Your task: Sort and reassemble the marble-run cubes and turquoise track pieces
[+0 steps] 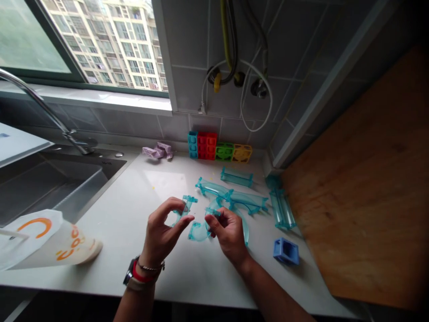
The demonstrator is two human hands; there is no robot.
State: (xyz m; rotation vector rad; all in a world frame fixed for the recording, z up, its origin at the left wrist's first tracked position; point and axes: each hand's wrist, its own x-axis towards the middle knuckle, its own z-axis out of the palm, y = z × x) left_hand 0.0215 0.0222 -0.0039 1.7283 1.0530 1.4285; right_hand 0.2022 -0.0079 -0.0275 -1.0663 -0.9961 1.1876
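My left hand (164, 232) pinches a clear teal track piece (186, 206) between thumb and fingers, just above the white counter (134, 210). My right hand (228, 232) is closed on a curved teal track piece (199, 231) right beside it, and the two pieces almost touch. Beyond my hands lie more teal track pieces: joined curves (234, 197), a straight section (236, 177) and a tube section (283, 209). A blue cube block (286, 251) sits to the right of my right hand. My left wrist wears a watch and bands.
A row of blue, red, green and yellow blocks (219, 150) stands against the tiled wall. A sink (50, 183) with a faucet (40, 107) lies on the left, a white bag with orange print (43, 239) near the front edge. A wooden board (365, 188) leans at right. Crumpled purple wrapper (158, 151).
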